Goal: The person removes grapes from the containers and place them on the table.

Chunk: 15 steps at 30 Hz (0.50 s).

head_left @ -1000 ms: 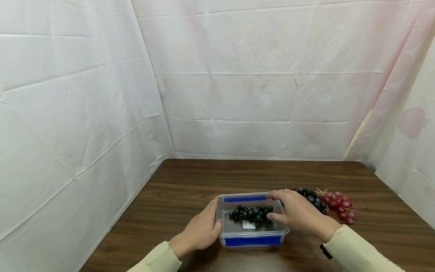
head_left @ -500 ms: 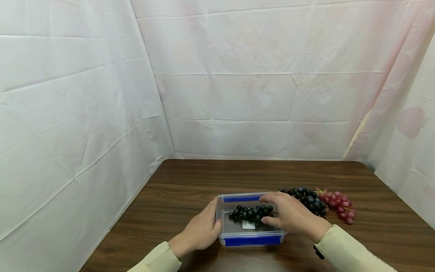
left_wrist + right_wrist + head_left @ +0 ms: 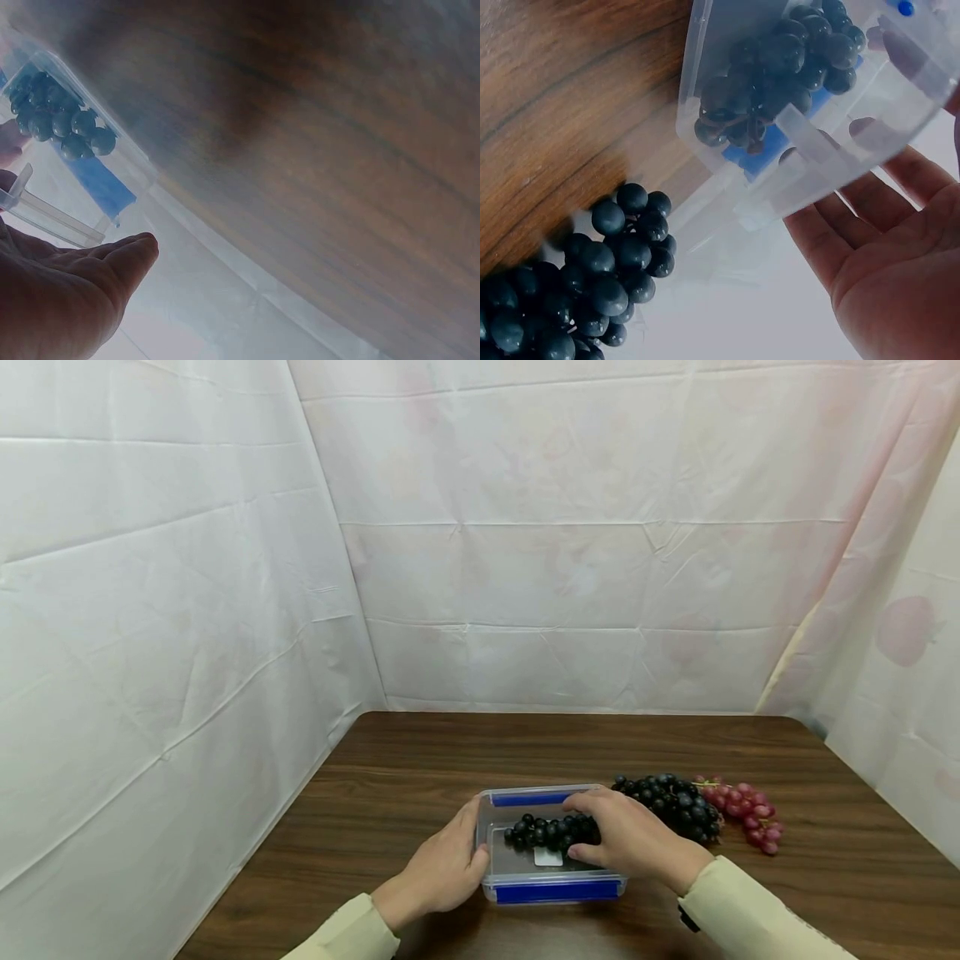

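Note:
A clear plastic box (image 3: 513, 864) with blue strips on its near and far sides stands on the table, a bunch of black grapes (image 3: 543, 835) inside it. I cannot tell whether a clear lid covers it. My left hand (image 3: 441, 866) lies against the box's left side, thumb near the front corner. Over the right end is my right hand (image 3: 637, 835), its thumb and index finger apart, covering part of the grapes. Through the clear plastic in the right wrist view, the grapes (image 3: 780, 60) and some fingers show. A narrow plastic flap (image 3: 56, 214) juts out beside the left hand.
A second, larger bunch of black grapes (image 3: 675, 806) lies on the brown wooden table (image 3: 420, 752), just right of the box. Beyond it are red grapes (image 3: 750, 810). White cloth (image 3: 525, 568) hangs behind and along both sides.
My right hand has moved left over the box, uncovering more of the black grapes on the table. The left hand and the box have stayed in place.

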### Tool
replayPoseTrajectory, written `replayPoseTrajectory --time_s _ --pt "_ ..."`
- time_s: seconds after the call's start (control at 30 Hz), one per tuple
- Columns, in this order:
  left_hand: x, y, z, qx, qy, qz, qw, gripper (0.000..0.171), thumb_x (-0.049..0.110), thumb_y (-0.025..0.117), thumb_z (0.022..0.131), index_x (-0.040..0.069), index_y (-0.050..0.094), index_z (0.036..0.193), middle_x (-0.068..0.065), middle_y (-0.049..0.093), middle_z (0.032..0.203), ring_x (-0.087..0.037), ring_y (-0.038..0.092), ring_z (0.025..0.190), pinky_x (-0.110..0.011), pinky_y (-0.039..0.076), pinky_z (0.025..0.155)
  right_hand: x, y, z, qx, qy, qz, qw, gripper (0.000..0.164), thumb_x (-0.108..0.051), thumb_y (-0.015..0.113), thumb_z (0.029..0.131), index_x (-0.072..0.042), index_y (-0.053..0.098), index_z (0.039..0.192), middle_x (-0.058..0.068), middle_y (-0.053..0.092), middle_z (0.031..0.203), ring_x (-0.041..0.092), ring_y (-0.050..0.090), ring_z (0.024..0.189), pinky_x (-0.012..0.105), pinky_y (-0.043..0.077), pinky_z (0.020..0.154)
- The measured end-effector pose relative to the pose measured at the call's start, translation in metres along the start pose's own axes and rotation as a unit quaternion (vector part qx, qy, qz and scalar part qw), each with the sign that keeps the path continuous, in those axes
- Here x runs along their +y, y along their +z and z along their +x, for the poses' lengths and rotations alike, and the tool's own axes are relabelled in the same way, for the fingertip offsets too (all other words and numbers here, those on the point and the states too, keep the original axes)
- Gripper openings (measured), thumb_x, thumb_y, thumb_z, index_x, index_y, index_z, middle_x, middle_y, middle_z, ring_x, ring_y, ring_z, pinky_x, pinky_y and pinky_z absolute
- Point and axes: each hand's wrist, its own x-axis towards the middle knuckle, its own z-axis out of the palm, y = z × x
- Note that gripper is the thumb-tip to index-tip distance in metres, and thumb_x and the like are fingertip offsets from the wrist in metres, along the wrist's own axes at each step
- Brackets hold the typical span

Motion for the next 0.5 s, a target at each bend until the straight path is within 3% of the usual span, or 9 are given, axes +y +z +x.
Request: replayPoseTrajectory --time_s 0.5 --pt "0.001 -0.001 0.000 0.002 -0.001 0.000 1.0000 0.071 0.026 0.043 0.103 -0.003 0.018 0.162 -0.022 0.025 0.166 -0.032 0.032 0.150 -0.050 0.035 0.118 0.000 0.013 0.008 0.017 -0.015 -0.031 0.999 0.053 -0.033 0.086 0.083 -0.019 0.068 0.131 -0.002 0.067 0.129 0.027 0.060 0.122 0.051 0.056 0.092"
